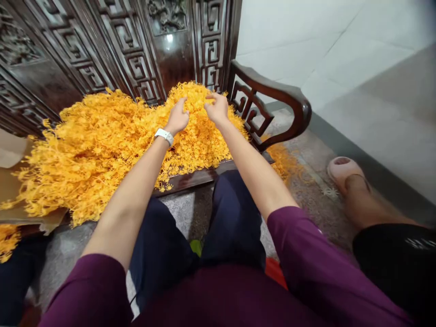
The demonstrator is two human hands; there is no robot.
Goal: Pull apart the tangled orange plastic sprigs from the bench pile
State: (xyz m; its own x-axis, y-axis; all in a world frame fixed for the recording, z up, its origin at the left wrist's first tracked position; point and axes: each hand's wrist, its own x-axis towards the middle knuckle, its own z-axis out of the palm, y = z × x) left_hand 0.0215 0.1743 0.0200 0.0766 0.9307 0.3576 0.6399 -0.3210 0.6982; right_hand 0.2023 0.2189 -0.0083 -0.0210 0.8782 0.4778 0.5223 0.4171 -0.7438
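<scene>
A large heap of yellow-orange plastic flower-like pieces (102,136) with thin spiky petals covers the seat of a dark carved wooden bench. Over its right part, my left hand (178,117), with a white watch (164,135) at the wrist, points away from me, index finger and thumb apart. My right hand (218,110) is close beside it to the right, index finger stretched toward the left and thumb apart. Both hands are at the heap's surface, a short gap between them. No piece can be made out in either hand; the other fingers are partly hidden.
The carved bench back (136,59) rises behind the heap, and a curved armrest (282,91) closes its right end. Brown cardboard (12,177) is at the left. More yellow pieces (286,163) lie on the floor. Another person's leg and pink shoe (345,172) are at right.
</scene>
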